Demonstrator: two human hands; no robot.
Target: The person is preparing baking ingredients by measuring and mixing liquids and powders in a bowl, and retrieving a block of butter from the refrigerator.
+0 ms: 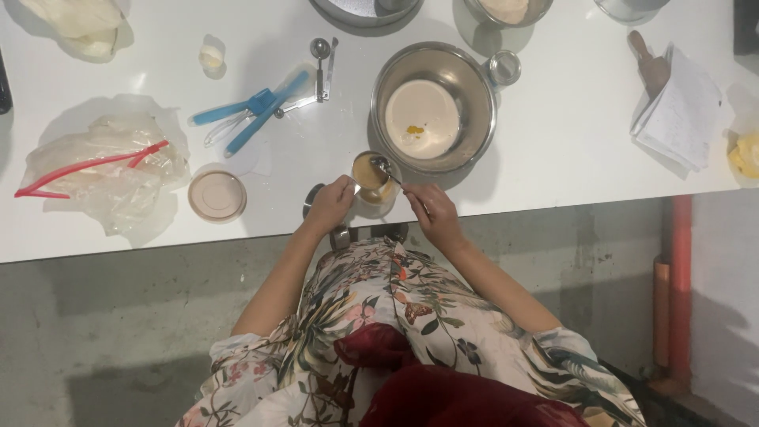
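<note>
the left hand [330, 204] grips the small jar [373, 180] to steady it, while the right hand [432, 212] pinches a spoon [385, 168] dipped inside, beside the steel bowl [474, 95].

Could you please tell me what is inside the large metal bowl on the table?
The metal bowl holds a pale creamy liquid with a small yellow blob. Anything under the liquid is hidden.

White table [553, 158], blue tongs [249, 111], silver bowl [474, 87] w/ cream batter [423, 115], floral dress [379, 316].
</note>
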